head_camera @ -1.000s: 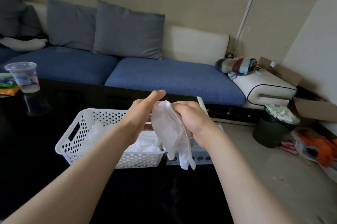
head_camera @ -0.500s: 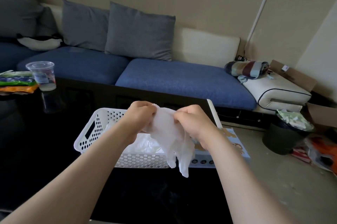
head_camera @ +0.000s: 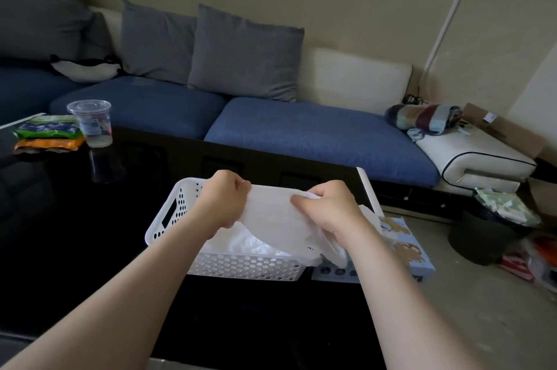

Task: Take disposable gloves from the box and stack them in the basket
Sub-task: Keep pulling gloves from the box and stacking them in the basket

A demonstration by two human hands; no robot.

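A translucent white disposable glove (head_camera: pixel 277 219) is stretched flat between my two hands above the white perforated basket (head_camera: pixel 241 268). My left hand (head_camera: pixel 223 199) pinches the glove's left edge. My right hand (head_camera: pixel 328 206) pinches its right edge, and the glove's fingers hang down below that wrist. Several crumpled white gloves (head_camera: pixel 250 244) lie inside the basket. The light blue glove box (head_camera: pixel 404 255) sits just right of the basket, partly hidden by my right forearm.
The basket and box stand on a black glossy table (head_camera: pixel 75 249). A clear plastic cup (head_camera: pixel 92 124) and snack packets (head_camera: pixel 45 136) sit at its far left. A blue sofa (head_camera: pixel 316 134) runs behind. A dark bin (head_camera: pixel 482 237) and clutter lie on the floor at right.
My hands have moved apart and lowered, spreading the bunched, hanging glove out flat over the basket. The camera view has shifted right and down.
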